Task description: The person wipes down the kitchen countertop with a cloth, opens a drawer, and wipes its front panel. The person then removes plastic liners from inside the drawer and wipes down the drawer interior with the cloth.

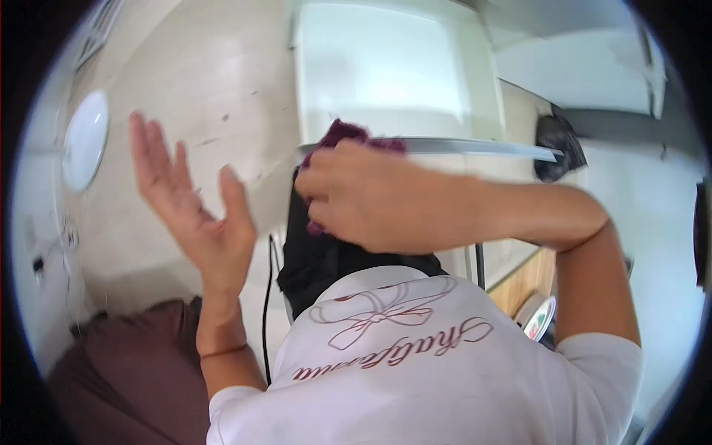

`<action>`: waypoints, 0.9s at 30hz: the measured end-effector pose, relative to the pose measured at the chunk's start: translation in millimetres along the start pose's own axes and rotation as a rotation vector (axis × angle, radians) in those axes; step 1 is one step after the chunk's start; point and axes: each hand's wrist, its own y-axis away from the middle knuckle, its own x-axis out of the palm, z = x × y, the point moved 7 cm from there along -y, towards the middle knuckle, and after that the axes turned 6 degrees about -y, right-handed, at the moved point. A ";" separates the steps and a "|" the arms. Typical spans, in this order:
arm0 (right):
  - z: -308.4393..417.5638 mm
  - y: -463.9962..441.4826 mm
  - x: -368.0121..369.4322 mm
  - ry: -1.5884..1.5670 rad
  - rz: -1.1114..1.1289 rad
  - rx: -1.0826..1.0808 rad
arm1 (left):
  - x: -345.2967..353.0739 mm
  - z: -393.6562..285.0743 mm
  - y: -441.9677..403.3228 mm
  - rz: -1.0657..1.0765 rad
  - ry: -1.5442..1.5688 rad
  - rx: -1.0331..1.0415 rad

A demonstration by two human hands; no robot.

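Observation:
My right hand point(367, 194) is closed around a bunched purple cloth point(344, 133), slightly blurred. Bits of the cloth stick out above the knuckles and below the fingers. It is held in front of my body, near the grey front edge point(475, 147) of a white surface; whether it touches that edge I cannot tell. Off to the left, my left hand point(194, 204) is raised with its fingers spread and holds nothing.
A glossy white surface point(378, 67) lies ahead. At the right is a black bag point(558, 147). A round white object point(86, 141) stands at the left, above a dark brown covered thing point(137, 374). A black cable point(266, 319) runs beside my legs.

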 end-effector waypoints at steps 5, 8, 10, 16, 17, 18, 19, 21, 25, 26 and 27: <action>-52.4 90.5 61.9 0.135 -0.413 0.178 | 45.5 -34.7 -1.5 0.026 0.164 0.111; -82.2 150.6 75.2 0.181 -0.531 0.264 | 83.3 -44.1 2.5 0.234 0.063 0.181; -108.6 206.1 78.1 0.073 -0.473 0.506 | 112.9 -60.2 9.4 0.422 -0.002 0.280; -145.6 392.0 55.6 0.451 -0.566 0.813 | 174.5 -74.9 22.9 0.670 -0.082 0.366; -157.4 438.2 58.0 0.567 -0.543 0.942 | 183.9 -74.8 26.7 0.743 -0.156 0.399; -170.3 489.1 55.4 0.602 -0.513 1.100 | 191.6 -70.2 28.3 0.753 -0.180 0.383; -182.9 543.6 49.9 0.565 -0.367 1.255 | 193.8 -69.6 26.7 0.766 -0.180 0.376; -188.9 621.7 24.4 0.297 -0.558 1.777 | 197.8 -70.0 18.3 0.793 -0.278 0.382; -204.5 502.2 -58.6 -0.184 -1.148 1.365 | 190.1 -47.5 13.1 0.817 -0.392 0.290; -223.9 468.4 -58.2 -0.336 -0.897 1.322 | 187.7 -38.0 13.3 0.777 -0.517 0.297; -240.9 440.3 -46.8 -0.481 -0.644 1.262 | 185.0 -28.8 12.4 0.738 -0.640 0.305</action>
